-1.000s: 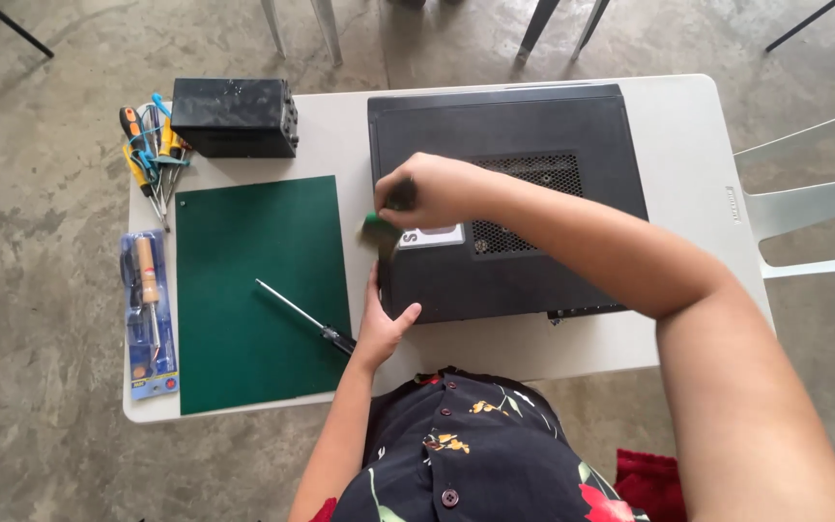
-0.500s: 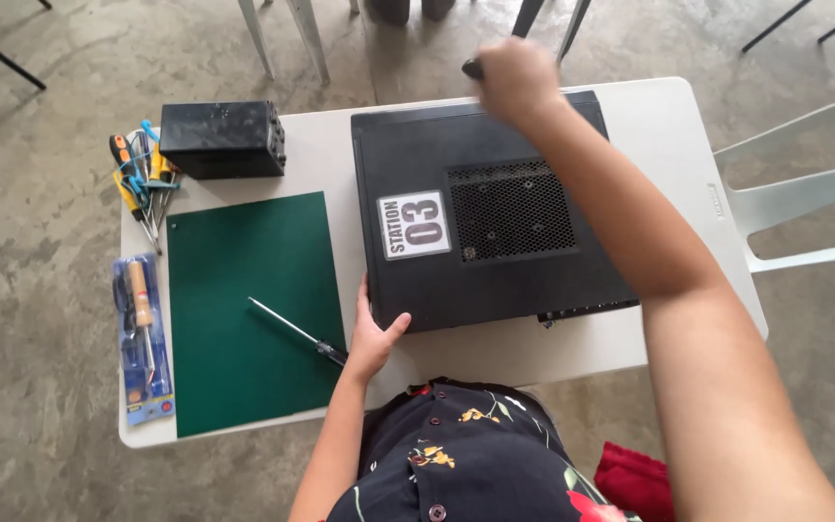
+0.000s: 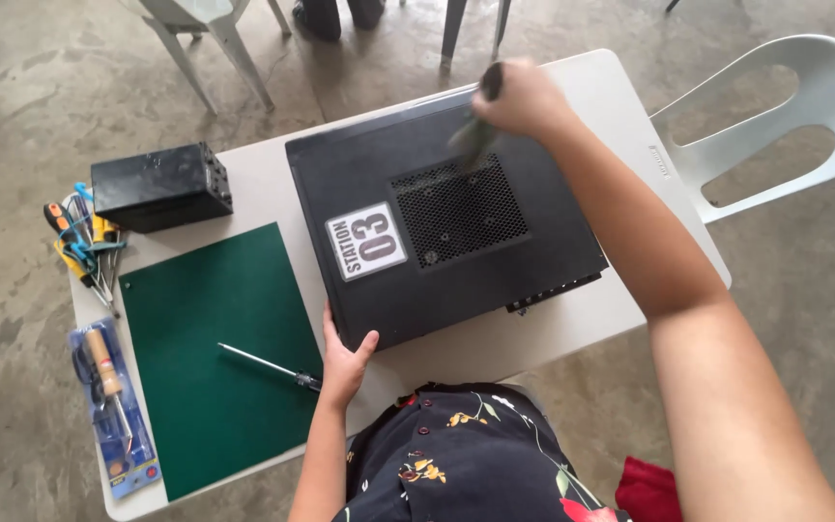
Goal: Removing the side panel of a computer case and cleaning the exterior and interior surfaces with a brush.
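A black desktop computer case [image 3: 437, 217] lies flat on the white surface [image 3: 620, 106], filling most of its middle and far half, with a vented mesh panel [image 3: 456, 208] and a white label [image 3: 367, 242] facing up. The right hand [image 3: 524, 97] is over the case's far edge, its grip closed around a dark-handled brush [image 3: 480, 121] whose blurred bristles hang down onto the top panel just beyond the mesh. The left hand [image 3: 343, 362] rests against the case's near left corner, fingers spread wide and holding nothing, the thumb lying along the case's near edge.

Left of the case a green cutting mat [image 3: 215, 358] covers the near left part of the surface, and a screwdriver [image 3: 268, 365] lies on it, its handle just beside the left hand. A small black box [image 3: 159, 186] stands at the far left corner. Loose hand tools [image 3: 84, 242] lie along the left edge, and a packaged tool [image 3: 108, 406] sits nearer the near left corner. A white plastic chair [image 3: 785, 116] stands off the right edge.
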